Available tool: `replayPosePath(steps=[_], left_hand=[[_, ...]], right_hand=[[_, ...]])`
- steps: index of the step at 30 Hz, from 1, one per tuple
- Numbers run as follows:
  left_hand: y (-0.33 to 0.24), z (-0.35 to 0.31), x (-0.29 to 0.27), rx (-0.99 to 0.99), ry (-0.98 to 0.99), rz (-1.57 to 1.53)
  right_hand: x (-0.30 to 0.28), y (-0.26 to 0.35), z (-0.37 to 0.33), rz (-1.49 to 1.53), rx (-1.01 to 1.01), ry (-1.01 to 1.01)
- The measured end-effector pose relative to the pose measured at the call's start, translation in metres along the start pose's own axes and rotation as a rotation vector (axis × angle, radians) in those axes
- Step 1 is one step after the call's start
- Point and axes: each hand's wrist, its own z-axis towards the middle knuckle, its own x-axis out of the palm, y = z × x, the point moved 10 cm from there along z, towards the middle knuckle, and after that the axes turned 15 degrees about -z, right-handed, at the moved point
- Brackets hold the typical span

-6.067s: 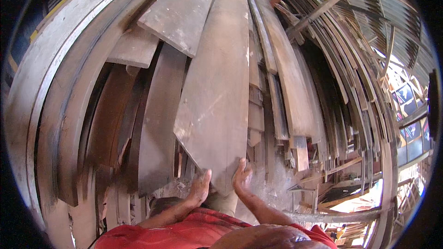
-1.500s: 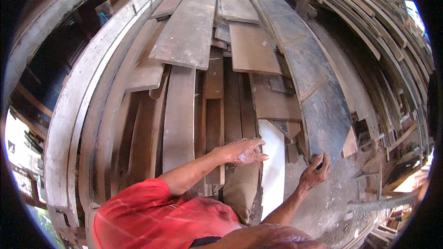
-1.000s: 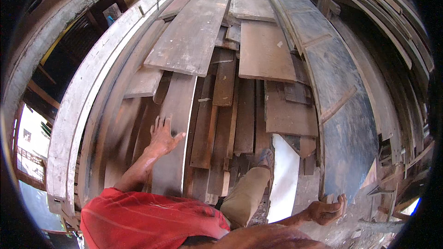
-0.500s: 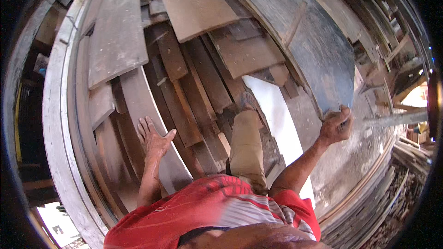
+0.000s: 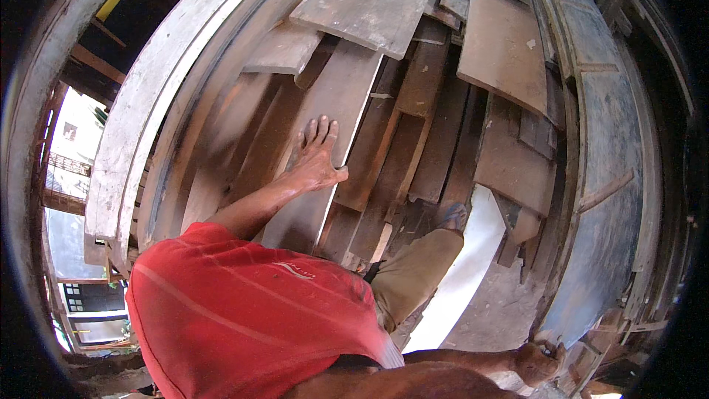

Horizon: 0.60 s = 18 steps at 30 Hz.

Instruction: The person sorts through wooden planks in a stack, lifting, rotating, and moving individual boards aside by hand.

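My left hand lies flat with its fingers spread on a long brown plank that has a pale right edge. At the lower right, my right hand is closed at the lower end of a large blue-grey panel, its fingers bent round the edge. A thin strip of wood lies across that panel. Between my hands, several dark brown boards lie overlapping lengthwise. A bright white board lies beside my leg.
A wide grey board and a brown board rest on the stack's far part. Along the left runs a long whitish beam. My foot stands among the boards. A bright opening shows at the far left.
The view has swung to the left, so the boards sit further right and the bright opening has come into view. My left hand stays on the plank, and my right hand stays at the panel's end.
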Motion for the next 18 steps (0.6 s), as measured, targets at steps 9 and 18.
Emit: replayPosePath(steps=[9,18], left_hand=[[0.019,-0.006,0.010,0.108,-0.079,-0.149],[-0.011,0.002,0.004,0.114,-0.078,-0.093]], right_hand=[[0.009,-0.008,-0.025,-0.296,-0.098,0.057],[0.000,0.006,0.006,-0.077,0.282,0.055]])
